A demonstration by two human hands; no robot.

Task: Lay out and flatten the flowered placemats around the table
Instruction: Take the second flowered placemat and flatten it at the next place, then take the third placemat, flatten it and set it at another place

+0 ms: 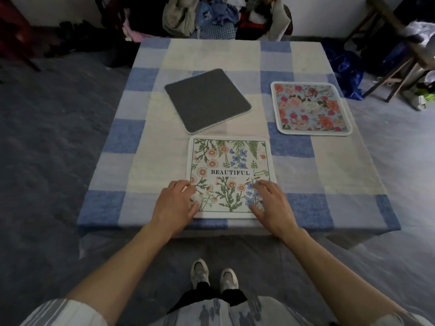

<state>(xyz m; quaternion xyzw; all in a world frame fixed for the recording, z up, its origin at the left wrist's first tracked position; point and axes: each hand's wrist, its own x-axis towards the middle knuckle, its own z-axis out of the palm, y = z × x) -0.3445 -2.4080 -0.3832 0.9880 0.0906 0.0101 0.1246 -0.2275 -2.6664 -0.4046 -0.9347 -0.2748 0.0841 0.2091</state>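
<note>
A white placemat printed with wildflowers and the word BEAUTIFUL (229,165) lies flat at the near edge of the table (141,161). My left hand (176,203) presses on its near left corner with loosely bent fingers. My right hand (270,201) presses on its near right corner, fingers spread. A second placemat with pink and red roses on light blue (310,108) lies flat at the right side. A third mat (207,100) lies at the middle, turned at an angle, with its dark grey underside up.
The table wears a blue, white and cream checked cloth. A chair heaped with clothes (211,17) stands behind the far edge. A wooden frame and blue bags (376,62) are at the right. My feet (214,276) stand close to the near edge.
</note>
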